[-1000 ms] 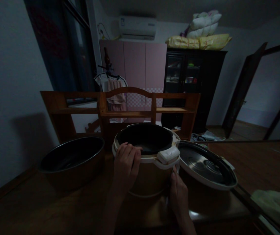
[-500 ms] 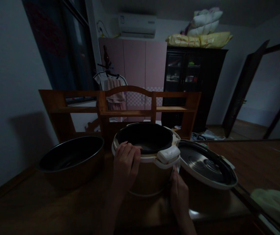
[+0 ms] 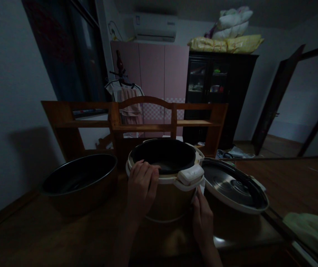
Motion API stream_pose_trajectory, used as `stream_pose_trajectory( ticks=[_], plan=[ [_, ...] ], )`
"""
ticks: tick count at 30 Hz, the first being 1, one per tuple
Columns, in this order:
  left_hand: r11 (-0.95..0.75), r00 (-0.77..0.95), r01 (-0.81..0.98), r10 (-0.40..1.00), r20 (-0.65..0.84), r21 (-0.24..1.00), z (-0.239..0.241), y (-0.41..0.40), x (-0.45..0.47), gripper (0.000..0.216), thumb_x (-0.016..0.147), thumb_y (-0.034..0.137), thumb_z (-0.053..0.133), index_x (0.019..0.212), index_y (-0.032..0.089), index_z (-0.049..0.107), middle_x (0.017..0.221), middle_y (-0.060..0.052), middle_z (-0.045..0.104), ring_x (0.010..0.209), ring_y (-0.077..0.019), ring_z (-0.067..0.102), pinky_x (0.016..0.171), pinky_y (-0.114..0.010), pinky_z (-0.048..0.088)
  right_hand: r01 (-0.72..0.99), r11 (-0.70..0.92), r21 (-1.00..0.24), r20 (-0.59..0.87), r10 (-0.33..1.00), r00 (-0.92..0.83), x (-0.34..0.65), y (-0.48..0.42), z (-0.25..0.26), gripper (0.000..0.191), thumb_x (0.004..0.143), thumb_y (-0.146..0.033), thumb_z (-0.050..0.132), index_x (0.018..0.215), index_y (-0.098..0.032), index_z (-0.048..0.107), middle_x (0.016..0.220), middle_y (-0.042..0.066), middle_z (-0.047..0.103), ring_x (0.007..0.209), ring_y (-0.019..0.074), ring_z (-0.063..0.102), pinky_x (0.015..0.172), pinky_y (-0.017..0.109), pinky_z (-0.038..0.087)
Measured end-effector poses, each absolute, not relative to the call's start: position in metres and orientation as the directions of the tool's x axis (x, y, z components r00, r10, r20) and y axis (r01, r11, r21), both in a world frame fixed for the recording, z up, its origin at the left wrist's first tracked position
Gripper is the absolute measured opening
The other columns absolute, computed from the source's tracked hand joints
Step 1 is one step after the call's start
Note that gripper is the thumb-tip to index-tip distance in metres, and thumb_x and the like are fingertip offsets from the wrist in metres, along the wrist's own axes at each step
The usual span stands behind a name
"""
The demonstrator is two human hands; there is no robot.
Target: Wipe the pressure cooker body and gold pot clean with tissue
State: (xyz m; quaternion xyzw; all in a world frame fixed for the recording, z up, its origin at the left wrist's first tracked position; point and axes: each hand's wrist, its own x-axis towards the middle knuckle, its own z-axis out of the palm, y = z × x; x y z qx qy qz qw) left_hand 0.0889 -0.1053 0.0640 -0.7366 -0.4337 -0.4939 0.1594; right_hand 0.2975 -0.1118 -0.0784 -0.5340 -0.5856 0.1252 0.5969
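An electric pressure cooker (image 3: 170,200) with a white rim and a dark, open interior stands upright in front of me. My left hand (image 3: 143,181) is closed over its near-left rim, fingers hooked over the edge. Low on the cooker's right side, below the white handle (image 3: 191,174), my right hand (image 3: 203,215) presses a white cloth (image 3: 202,185) against the body; most of the cloth is hidden by fingers and cooker. Left of the cooker sits a dark inner pot (image 3: 83,181). To the right lies the lid (image 3: 233,187), its metal underside facing up.
All this stands on a wooden surface (image 3: 72,237) with a low shelf frame (image 3: 144,128) behind it. A pale green cloth or bag (image 3: 311,230) lies at the lower right. The wall (image 3: 14,111) borders the left side.
My right hand has shifted slightly down along the cooker's side with the white cloth. My left hand keeps its place on the rim. The view has moved a little.
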Motion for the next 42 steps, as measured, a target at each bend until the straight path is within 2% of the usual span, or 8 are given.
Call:
stream_pose_trajectory(
  ticks=[5, 9, 12, 18, 23, 30, 36, 42],
  plan=[
    [-0.569, 0.129, 0.798, 0.487, 0.864, 0.201, 0.064, -0.105, 0.089, 0.021, 0.097, 0.017, 0.042, 0.103, 0.022, 0.062, 0.098, -0.002, 0.062, 0.102, -0.0168, 0.052, 0.113, -0.045, 0.035, 0.533, 0.358, -0.767, 0.558, 0.782, 0.278, 0.303, -0.105, -0.088, 0.056, 0.106, -0.045, 0.023, 0.152, -0.018, 0.041, 0.145, 0.014, 0.056, 0.138, 0.0271, 0.051, 0.112, 0.046, 0.041],
    [-0.579, 0.133, 0.792, 0.472, 0.871, 0.193, 0.064, -0.106, 0.089, 0.021, 0.096, 0.016, 0.043, 0.104, 0.021, 0.062, 0.096, 0.0, 0.061, 0.1, -0.0152, 0.052, 0.114, -0.044, 0.035, 0.586, 0.314, -0.747, 0.571, 0.755, 0.323, 0.307, -0.106, -0.092, 0.055, 0.106, -0.044, 0.023, 0.144, -0.019, 0.054, 0.137, 0.013, 0.063, 0.126, 0.0272, 0.062, 0.099, 0.039, 0.051],
    [-0.575, 0.132, 0.793, 0.484, 0.865, 0.201, 0.064, -0.106, 0.089, 0.021, 0.097, 0.016, 0.043, 0.105, 0.022, 0.062, 0.096, 0.0, 0.062, 0.099, -0.0155, 0.052, 0.113, -0.045, 0.035, 0.559, 0.362, -0.746, 0.594, 0.74, 0.314, 0.305, -0.109, -0.088, 0.054, 0.105, -0.045, 0.028, 0.143, -0.017, 0.055, 0.142, 0.014, 0.059, 0.131, 0.0276, 0.057, 0.104, 0.041, 0.049],
    [-0.574, 0.135, 0.795, 0.484, 0.865, 0.197, 0.064, -0.107, 0.089, 0.02, 0.097, 0.017, 0.042, 0.101, 0.021, 0.061, 0.099, -0.001, 0.063, 0.102, -0.0166, 0.053, 0.114, -0.046, 0.035, 0.436, 0.41, -0.801, 0.553, 0.786, 0.276, 0.297, -0.111, -0.079, 0.056, 0.104, -0.047, 0.035, 0.152, -0.018, 0.041, 0.156, 0.012, 0.043, 0.146, 0.0249, 0.038, 0.118, 0.047, 0.033],
    [-0.574, 0.133, 0.794, 0.484, 0.865, 0.2, 0.064, -0.106, 0.089, 0.023, 0.097, 0.017, 0.041, 0.106, 0.022, 0.062, 0.099, -0.001, 0.063, 0.101, -0.0165, 0.053, 0.114, -0.046, 0.034, 0.424, 0.37, -0.826, 0.511, 0.81, 0.287, 0.298, -0.108, -0.081, 0.058, 0.104, -0.05, 0.03, 0.152, -0.018, 0.04, 0.155, 0.012, 0.044, 0.147, 0.0256, 0.036, 0.119, 0.048, 0.031],
    [-0.574, 0.134, 0.793, 0.489, 0.862, 0.202, 0.064, -0.106, 0.089, 0.021, 0.097, 0.017, 0.042, 0.102, 0.022, 0.062, 0.098, -0.001, 0.063, 0.102, -0.0169, 0.053, 0.113, -0.045, 0.035, 0.539, 0.246, -0.806, 0.47, 0.819, 0.329, 0.306, -0.108, -0.088, 0.065, 0.105, -0.053, 0.018, 0.142, -0.015, 0.056, 0.136, 0.017, 0.063, 0.125, 0.0319, 0.062, 0.098, 0.045, 0.05],
    [-0.576, 0.134, 0.793, 0.484, 0.865, 0.2, 0.065, -0.106, 0.089, 0.024, 0.096, 0.016, 0.042, 0.107, 0.022, 0.063, 0.098, 0.0, 0.063, 0.1, -0.0159, 0.053, 0.113, -0.045, 0.035, 0.481, 0.409, -0.776, 0.585, 0.752, 0.304, 0.301, -0.112, -0.084, 0.054, 0.104, -0.048, 0.034, 0.147, -0.018, 0.049, 0.15, 0.013, 0.051, 0.141, 0.0273, 0.045, 0.112, 0.045, 0.04],
    [-0.578, 0.132, 0.794, 0.47, 0.873, 0.191, 0.064, -0.105, 0.089, 0.022, 0.096, 0.015, 0.043, 0.105, 0.022, 0.062, 0.099, -0.001, 0.064, 0.1, -0.0162, 0.053, 0.113, -0.044, 0.035, 0.463, 0.345, -0.816, 0.508, 0.811, 0.291, 0.298, -0.108, -0.08, 0.058, 0.105, -0.049, 0.029, 0.152, -0.017, 0.041, 0.152, 0.014, 0.048, 0.145, 0.0274, 0.04, 0.116, 0.048, 0.035]
  ],
)
